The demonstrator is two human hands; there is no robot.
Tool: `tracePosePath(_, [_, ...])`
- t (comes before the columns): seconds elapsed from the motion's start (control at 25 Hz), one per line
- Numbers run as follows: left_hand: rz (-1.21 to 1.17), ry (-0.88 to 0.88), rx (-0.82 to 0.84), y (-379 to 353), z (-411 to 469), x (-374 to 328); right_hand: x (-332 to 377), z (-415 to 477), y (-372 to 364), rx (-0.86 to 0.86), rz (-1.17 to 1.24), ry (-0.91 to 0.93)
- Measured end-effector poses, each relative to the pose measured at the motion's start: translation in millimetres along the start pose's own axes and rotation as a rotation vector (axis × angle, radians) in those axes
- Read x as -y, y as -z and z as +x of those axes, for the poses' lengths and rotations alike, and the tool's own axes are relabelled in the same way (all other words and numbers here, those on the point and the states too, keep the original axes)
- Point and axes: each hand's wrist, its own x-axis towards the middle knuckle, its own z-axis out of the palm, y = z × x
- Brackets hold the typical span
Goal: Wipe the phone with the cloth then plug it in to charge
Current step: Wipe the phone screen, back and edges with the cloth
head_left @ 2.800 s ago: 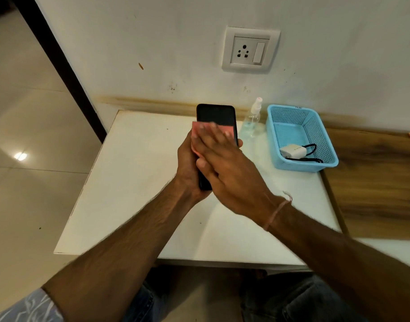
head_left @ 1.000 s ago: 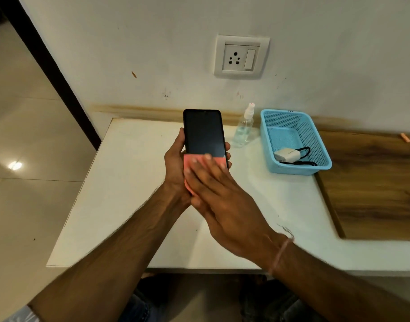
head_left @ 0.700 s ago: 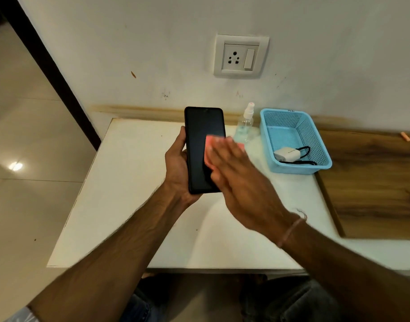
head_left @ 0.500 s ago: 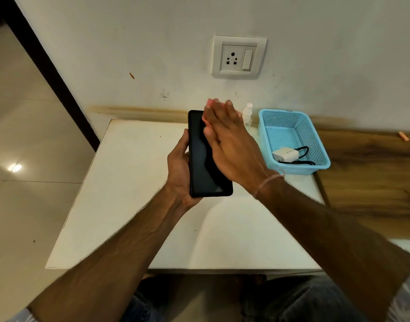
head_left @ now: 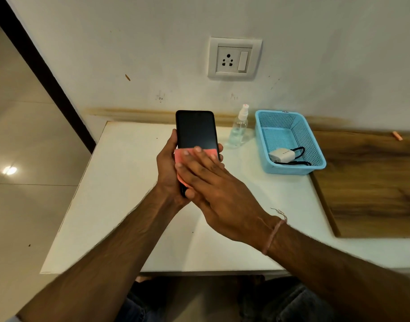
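Note:
My left hand (head_left: pixel 166 168) grips a black phone (head_left: pixel 195 131) upright above the white table, screen towards me, thumb on its left edge and fingertips round the right edge. My right hand (head_left: pixel 213 191) lies flat with straight fingers over the lower half of the screen and presses a pink cloth (head_left: pixel 181 156) against it. The upper half of the dark screen is bare. A white charger (head_left: pixel 281 155) with a black cable sits in the blue basket (head_left: pixel 264 145) to the right. The wall socket (head_left: pixel 234 58) with its switch is above the phone.
A small clear spray bottle (head_left: pixel 238 129) stands by the wall between the phone and the basket. The white table (head_left: pixel 120 187) ends at the left over a tiled floor. A wooden board (head_left: pixel 371 182) covers the surface to the right.
My right hand with the cloth swept up to the top of the screen and has come back down to its lower half. The left hand kept hold of the phone.

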Motion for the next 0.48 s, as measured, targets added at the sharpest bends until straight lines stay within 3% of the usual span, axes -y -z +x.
tracePosePath(0.12, [-0.039, -0.006, -0.021, -1, 1, 1, -11, -4, 6, -0.007, -0.07, 0.008])
tracePosePath(0.32, [-0.036, -0.004, -0.023, -5, 1, 4, -30, 33, 17, -0.12, -0.011, -0.197])
tracePosePath(0.48, [-0.044, -0.039, -0.048, -7, 1, 8, -31, 61, 18, -0.169, -0.003, -0.253])
